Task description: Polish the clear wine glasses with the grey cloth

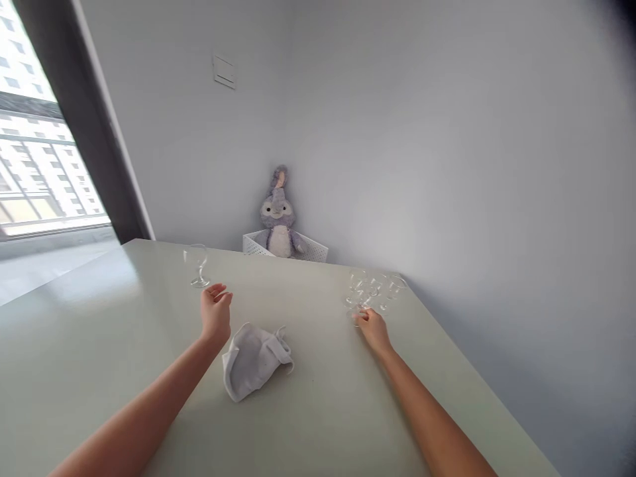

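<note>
My left hand point(216, 313) is over the left part of the pale table point(318, 411), fingers apart and holding nothing. Just beyond it an upright stemmed glass point(199, 265) stands alone. My right hand point(373, 328) is at the near side of a cluster of several clear glasses point(373, 286) at the far right. Its fingers are closed round the base of a glass point(354, 315), partly hidden by the fingertips. Between my forearms a crumpled light grey cloth point(253, 361) lies on the tabletop.
Behind the table's far edge a grey plush rabbit point(279, 222) sits in a white perforated basket point(318, 251). Walls meet behind it, and the right wall runs along the table's right edge. A window point(40, 152) is at the far left.
</note>
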Tool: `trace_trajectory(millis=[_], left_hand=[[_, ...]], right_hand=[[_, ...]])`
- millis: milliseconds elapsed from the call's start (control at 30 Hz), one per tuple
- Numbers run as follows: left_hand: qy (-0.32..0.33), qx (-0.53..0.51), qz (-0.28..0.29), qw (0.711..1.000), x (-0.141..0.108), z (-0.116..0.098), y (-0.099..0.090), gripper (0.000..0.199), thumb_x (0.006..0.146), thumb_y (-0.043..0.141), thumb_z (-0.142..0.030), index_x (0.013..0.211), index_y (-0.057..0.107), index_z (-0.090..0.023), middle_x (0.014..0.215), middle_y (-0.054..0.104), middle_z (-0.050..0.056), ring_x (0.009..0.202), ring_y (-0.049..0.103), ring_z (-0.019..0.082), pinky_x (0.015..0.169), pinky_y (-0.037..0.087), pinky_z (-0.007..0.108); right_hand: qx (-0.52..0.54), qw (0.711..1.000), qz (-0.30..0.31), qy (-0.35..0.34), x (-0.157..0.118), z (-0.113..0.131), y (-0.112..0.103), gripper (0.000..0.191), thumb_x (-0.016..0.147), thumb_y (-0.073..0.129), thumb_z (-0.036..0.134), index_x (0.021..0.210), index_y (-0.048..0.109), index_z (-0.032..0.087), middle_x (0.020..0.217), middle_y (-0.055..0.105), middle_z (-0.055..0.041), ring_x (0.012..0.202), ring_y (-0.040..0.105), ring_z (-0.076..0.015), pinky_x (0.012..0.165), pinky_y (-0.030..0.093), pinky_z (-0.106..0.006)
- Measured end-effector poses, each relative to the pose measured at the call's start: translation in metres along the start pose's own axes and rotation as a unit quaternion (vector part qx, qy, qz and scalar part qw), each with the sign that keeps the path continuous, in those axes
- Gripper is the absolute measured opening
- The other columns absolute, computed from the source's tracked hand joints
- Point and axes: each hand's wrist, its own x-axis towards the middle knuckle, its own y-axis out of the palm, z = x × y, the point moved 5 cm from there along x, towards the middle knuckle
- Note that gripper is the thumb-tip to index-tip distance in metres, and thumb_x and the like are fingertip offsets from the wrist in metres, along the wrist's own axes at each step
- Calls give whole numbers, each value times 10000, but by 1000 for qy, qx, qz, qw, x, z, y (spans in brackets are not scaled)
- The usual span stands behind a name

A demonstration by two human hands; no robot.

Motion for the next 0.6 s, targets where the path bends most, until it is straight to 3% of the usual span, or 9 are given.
trace_trajectory(millis=[100, 200, 300, 367, 433, 500, 533, 600], left_hand=[[-25, 27, -82, 996, 32, -3, -29, 455, 651, 566, -229, 1076, 404, -243, 1212, 433, 57, 1012, 496, 179, 827, 414, 345], [-21, 51, -96, 994, 59, -6, -43, 630, 623, 627, -260, 1185, 342, -254, 1294, 359, 87, 1158, 390, 237, 898, 364, 373], [-12, 66, -61, 996, 84, -8, -39, 811, 567, 701, -298, 1262, 283, -272, 1315, 351, 106, 1179, 375, 262, 894, 361, 359], [-13, 70, -31, 997, 98, -7, -31, 883, 544, 722, -325, 1289, 249, -277, 1272, 405, 111, 1107, 448, 254, 849, 387, 349], [-16, 71, -9, 997, 109, -6, -24, 901, 546, 719, -349, 1300, 234, -260, 1176, 481, 103, 1014, 507, 226, 800, 405, 333], [-17, 73, 2, 997, 116, -4, -20, 872, 557, 706, -367, 1290, 252, -237, 1055, 533, 79, 929, 534, 199, 755, 413, 318], [-17, 75, 5, 997, 117, -3, -19, 839, 560, 700, -375, 1272, 280, -229, 996, 542, 62, 888, 540, 188, 730, 415, 310], [-16, 79, 15, 997, 116, -1, -18, 744, 556, 695, -389, 1200, 365, -215, 896, 538, 32, 800, 543, 167, 671, 414, 294]], right_hand=[[26, 999, -24, 1, -15, -7, -12, 347, 656, 524, 458, 832, 582, 164, 679, 590, -22, 592, 530, -167, 551, 375, -257], [71, 997, -32, -24, -32, 5, -17, 281, 713, 486, 434, 760, 571, 171, 648, 565, -10, 548, 482, -144, 517, 365, -246], [99, 991, 6, -91, -58, 50, -6, 260, 759, 469, 412, 748, 566, 171, 630, 545, -2, 543, 464, -133, 519, 372, -239], [95, 975, 66, -189, -86, 94, 11, 237, 792, 462, 383, 762, 571, 174, 670, 562, -11, 597, 498, -137, 569, 393, -238], [56, 927, 153, -337, -125, 138, 36, 235, 842, 414, 327, 777, 588, 183, 707, 571, -22, 640, 507, -134, 610, 397, -241], [-21, 858, 200, -473, -165, 169, 63, 219, 855, 418, 308, 811, 602, 198, 759, 592, -35, 735, 513, -159, 683, 396, -277], [-64, 832, 200, -514, -181, 178, 77, 224, 835, 458, 359, 814, 604, 191, 777, 596, -51, 763, 509, -181, 693, 396, -303], [-148, 808, 190, -538, -201, 186, 102, 395, 742, 533, 526, 844, 608, 152, 817, 599, -100, 794, 502, -234, 698, 402, -362]])
